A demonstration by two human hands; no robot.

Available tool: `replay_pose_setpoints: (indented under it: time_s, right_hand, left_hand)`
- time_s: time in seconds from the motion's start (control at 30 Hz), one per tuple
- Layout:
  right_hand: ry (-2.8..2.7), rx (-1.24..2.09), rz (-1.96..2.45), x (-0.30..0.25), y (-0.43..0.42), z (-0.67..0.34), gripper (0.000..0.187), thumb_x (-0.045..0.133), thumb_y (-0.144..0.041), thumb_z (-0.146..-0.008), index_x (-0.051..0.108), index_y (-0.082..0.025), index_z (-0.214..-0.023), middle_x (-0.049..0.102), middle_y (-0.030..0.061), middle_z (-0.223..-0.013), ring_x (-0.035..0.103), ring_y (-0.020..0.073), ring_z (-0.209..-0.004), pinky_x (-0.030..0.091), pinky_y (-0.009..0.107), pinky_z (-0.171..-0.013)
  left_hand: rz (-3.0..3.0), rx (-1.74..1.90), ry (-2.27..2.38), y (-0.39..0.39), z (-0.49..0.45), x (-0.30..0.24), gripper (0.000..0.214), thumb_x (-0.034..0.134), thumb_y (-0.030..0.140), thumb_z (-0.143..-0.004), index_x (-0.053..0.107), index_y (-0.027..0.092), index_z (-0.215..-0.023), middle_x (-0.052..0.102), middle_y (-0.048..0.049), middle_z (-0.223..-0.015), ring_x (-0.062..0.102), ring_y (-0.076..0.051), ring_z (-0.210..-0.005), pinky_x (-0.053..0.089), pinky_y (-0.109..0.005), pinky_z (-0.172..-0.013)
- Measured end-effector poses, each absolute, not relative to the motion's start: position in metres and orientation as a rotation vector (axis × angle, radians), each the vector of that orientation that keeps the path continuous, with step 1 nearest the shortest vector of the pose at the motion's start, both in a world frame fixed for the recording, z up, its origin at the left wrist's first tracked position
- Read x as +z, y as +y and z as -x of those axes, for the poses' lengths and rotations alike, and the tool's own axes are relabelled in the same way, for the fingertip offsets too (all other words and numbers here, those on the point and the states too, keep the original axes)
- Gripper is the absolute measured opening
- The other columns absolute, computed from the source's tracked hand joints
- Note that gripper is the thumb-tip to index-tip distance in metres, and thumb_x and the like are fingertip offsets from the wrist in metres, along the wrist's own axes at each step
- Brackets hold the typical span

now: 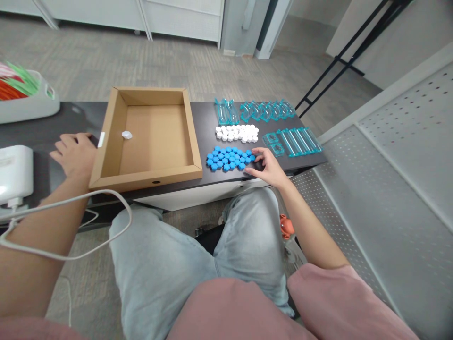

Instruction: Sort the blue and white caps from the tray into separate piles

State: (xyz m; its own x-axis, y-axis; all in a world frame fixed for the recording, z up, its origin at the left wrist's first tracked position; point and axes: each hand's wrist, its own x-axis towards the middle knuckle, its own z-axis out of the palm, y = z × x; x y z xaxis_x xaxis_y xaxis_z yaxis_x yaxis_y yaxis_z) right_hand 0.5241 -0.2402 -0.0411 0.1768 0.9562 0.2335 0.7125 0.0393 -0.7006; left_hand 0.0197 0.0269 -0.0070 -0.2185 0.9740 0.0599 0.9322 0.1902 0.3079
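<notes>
My right hand (266,166) is at the right end of a patch of blue hexagonal pieces (226,158), thumb and fingers apart around the edge pieces; I see nothing held in it. Just beyond lies a patch of white hexagonal pieces (237,133). My left hand (78,156) rests on the dark table with its fingers spread, against the left side of an open cardboard box (198,170). Inside that box, near its left wall, sits a single white piece (126,135).
Clear teal plastic parts (267,111) line the table's far right, with teal rods (300,141) nearer. At left are a white bin (46,101) of coloured strips and a white power adapter (16,172), its cable (88,257) looping over my left arm. A perforated panel (406,141) stands right.
</notes>
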Motion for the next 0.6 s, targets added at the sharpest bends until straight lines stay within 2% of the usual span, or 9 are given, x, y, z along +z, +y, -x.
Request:
replay_pose_setpoints:
  time_s: [0.17,0.33,0.43,0.53,0.6]
  right_hand:
    - [-1.668,0.39,1.761,-0.039,-0.2376,-0.5192,0.077,0.098,-0.061,-0.085,0.067,-0.027,-0.148,0.073,0.015,-0.14,0.072,0.0351,-0.114,0.062,0.058,-0.111]
    - [-1.704,0.368,1.712,-0.0395,-0.2356,-0.5172,0.074,0.096,-0.058,-0.088,0.067,-0.027,-0.149,0.072,0.014,-0.136,0.072,0.0354,-0.115,0.063,0.057,-0.11]
    - [-1.684,0.382,1.722,-0.0412,-0.2367,-0.5191,0.079,0.098,-0.061,-0.086,0.066,-0.029,-0.15,0.071,0.0144,-0.141,0.072,0.0347,-0.112,0.063,0.057,-0.109]
    - [-1.617,0.357,1.727,-0.0405,-0.2393,-0.5192,0.078,0.094,-0.066,-0.089,0.064,-0.03,-0.152,0.069,0.0157,-0.147,0.072,0.0335,-0.107,0.064,0.059,-0.107]
    - [-1.578,0.299,1.711,-0.0344,-0.2385,-0.5135,0.068,0.088,-0.065,-0.095,0.066,-0.031,-0.15,0.071,0.0149,-0.141,0.071,0.0338,-0.104,0.064,0.06,-0.104]
  left_hand:
    - [-1.889,0.439,2.263,0.0299,-0.0133,-0.0117,0.073,0.025,0.043,-0.11,0.062,0.017,-0.168,0.047,-0.0292,-0.186,0.041,-0.054,-0.167,0.034,-0.08,-0.133]
    - [-1.927,0.484,2.262,0.0301,-0.013,-0.0149,0.076,0.02,0.035,-0.108,0.066,0.012,-0.164,0.05,-0.034,-0.18,0.043,-0.055,-0.164,0.036,-0.081,-0.131]
    - [-1.937,0.495,2.26,0.0318,-0.0128,-0.0156,0.075,0.02,0.03,-0.108,0.067,0.01,-0.162,0.052,-0.0371,-0.177,0.044,-0.056,-0.162,0.036,-0.082,-0.128]
    - [-1.91,0.446,2.255,0.0319,-0.012,-0.0132,0.071,0.023,0.034,-0.11,0.064,0.011,-0.164,0.049,-0.0338,-0.181,0.042,-0.054,-0.165,0.034,-0.079,-0.131]
    - [-1.903,0.409,2.239,0.0295,-0.0119,-0.0099,0.072,0.026,0.039,-0.112,0.061,0.01,-0.168,0.047,-0.0319,-0.184,0.041,-0.052,-0.167,0.032,-0.074,-0.134]
